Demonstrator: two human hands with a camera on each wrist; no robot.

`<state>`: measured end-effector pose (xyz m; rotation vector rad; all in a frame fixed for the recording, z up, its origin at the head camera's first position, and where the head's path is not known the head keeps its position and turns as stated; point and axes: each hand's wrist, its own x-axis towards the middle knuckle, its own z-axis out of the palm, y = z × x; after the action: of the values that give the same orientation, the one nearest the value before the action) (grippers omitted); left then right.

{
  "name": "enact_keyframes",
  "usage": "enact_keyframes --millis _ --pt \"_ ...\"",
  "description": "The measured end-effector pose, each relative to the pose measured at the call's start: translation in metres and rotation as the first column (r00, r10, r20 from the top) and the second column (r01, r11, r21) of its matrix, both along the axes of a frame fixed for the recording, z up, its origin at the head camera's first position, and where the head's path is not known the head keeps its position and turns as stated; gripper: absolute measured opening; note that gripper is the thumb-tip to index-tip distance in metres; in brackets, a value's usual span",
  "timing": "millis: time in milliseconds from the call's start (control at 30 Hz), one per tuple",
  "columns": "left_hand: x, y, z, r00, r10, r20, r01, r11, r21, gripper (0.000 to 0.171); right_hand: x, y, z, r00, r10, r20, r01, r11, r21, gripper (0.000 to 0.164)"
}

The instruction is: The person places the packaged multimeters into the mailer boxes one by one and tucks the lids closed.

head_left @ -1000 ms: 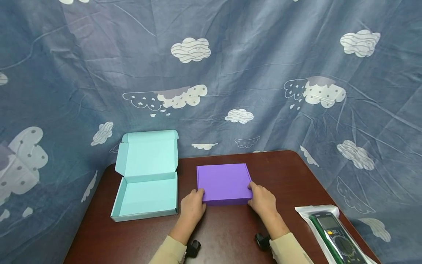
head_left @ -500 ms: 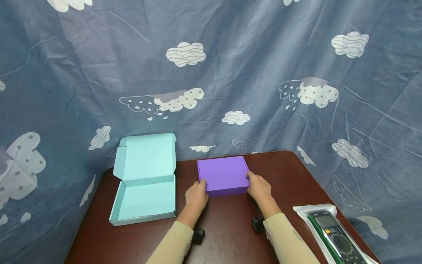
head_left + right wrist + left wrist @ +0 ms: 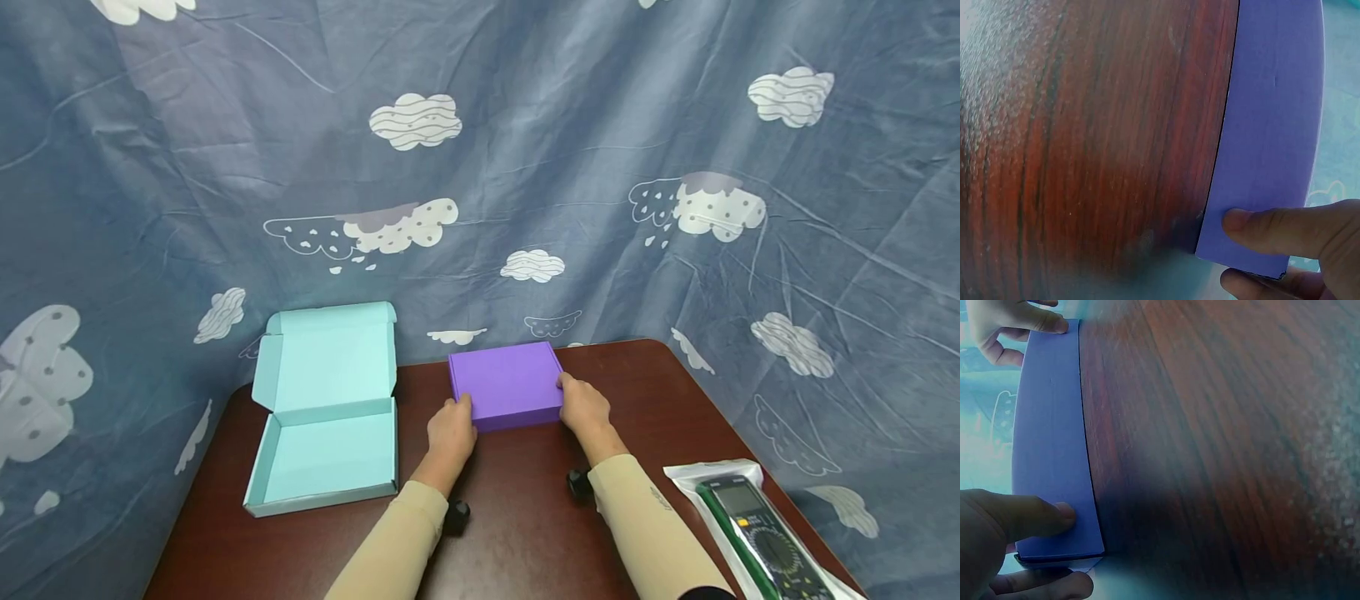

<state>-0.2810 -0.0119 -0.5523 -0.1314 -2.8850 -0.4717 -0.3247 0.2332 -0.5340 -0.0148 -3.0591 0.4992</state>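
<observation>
A closed purple cardboard box (image 3: 506,379) lies flat toward the back of the table, its front face toward me. My left hand (image 3: 452,435) grips its front left corner. In the left wrist view the left thumb (image 3: 1041,515) presses the front face and fingers curl around the side. At the front right corner my right hand (image 3: 585,408) holds the box the same way, and its thumb (image 3: 1266,228) lies across the front face in the right wrist view. To the left stands a mint-green box (image 3: 322,458) with its lid raised, nothing inside it.
A green-cased multimeter (image 3: 765,533) in a white wrapper lies near the right table edge. Behind the dark wood table (image 3: 525,517) hangs a blue cloud-patterned curtain (image 3: 570,167), close to the table's back edge. Each wrist bears a small black camera.
Both hands have moved the purple box away from me toward the back edge of the table, turning it slightly. The mint-green box and multimeter stay where they were.
</observation>
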Motion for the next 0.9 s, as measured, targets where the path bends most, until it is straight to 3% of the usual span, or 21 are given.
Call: enact_keyframes --millis 200,433,633,767,900 --pt "0.007 -0.001 -0.002 1.000 0.013 0.007 -0.013 1.000 0.001 0.034 0.001 -0.002 -0.002 1.000 0.004 0.023 -0.003 1.000 -0.022 0.047" --pt "0.018 -0.010 -0.004 0.999 -0.012 0.031 0.011 0.999 0.032 0.063 0.007 -0.006 -0.001 1.000 0.000 0.016 0.001 0.999 -0.037 0.060" --pt "0.036 -0.027 -0.010 0.990 -0.103 -0.097 0.112 0.989 0.095 0.054 0.034 -0.010 -0.013 0.999 -0.019 0.032 0.021 0.998 -0.059 0.073" --pt "0.044 -0.043 -0.007 0.962 -0.162 -0.220 0.184 0.979 0.084 0.050 0.060 -0.012 -0.019 0.997 -0.043 0.062 0.052 0.988 -0.147 0.075" --pt "0.046 -0.072 0.002 0.927 -0.167 -0.335 0.206 0.975 0.084 0.048 0.081 -0.013 -0.017 0.996 -0.050 0.076 0.066 0.972 -0.227 0.078"
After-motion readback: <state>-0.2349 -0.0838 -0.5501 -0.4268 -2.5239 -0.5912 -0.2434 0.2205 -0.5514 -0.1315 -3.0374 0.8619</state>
